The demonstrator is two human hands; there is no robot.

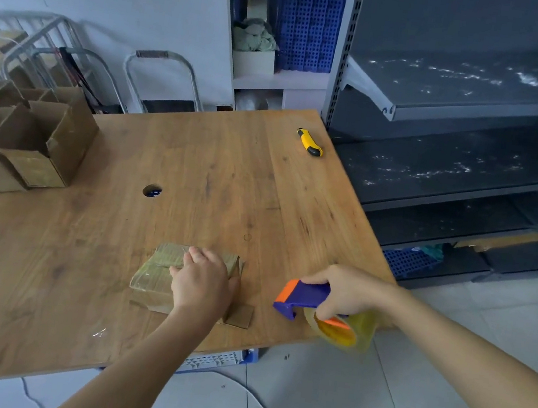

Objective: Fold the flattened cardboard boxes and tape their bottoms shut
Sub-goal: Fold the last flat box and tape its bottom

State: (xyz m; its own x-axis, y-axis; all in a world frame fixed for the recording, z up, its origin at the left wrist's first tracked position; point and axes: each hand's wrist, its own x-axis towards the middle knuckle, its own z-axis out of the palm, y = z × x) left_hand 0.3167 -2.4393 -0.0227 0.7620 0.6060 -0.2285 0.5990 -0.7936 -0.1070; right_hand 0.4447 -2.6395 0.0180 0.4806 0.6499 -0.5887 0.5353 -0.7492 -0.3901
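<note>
Cardboard box [154, 274] sits bottom-up near front edge of worktop [197, 166], glossy tape across flaps. Your left hand [203, 281] lies palm-down on it, pressing, not gripping. Rub tape firmly along seam and down end walls; check for lifted edges. Your right hand [348, 293] grips tape dispenser [306, 297] right of box, apart from it. Finished boxes [27, 142] stand far left.

A left hand [203, 281] hides much of a small taped brown cardboard box [160, 269]. At four o'clock a right hand [348, 291] covers the handle of a purple-and-orange plastic tape dispenser [304, 297], its yellowish roll [346, 332] blurred. Open brown cardboard boxes [27, 142] at nine o'clock are cropped.
</note>
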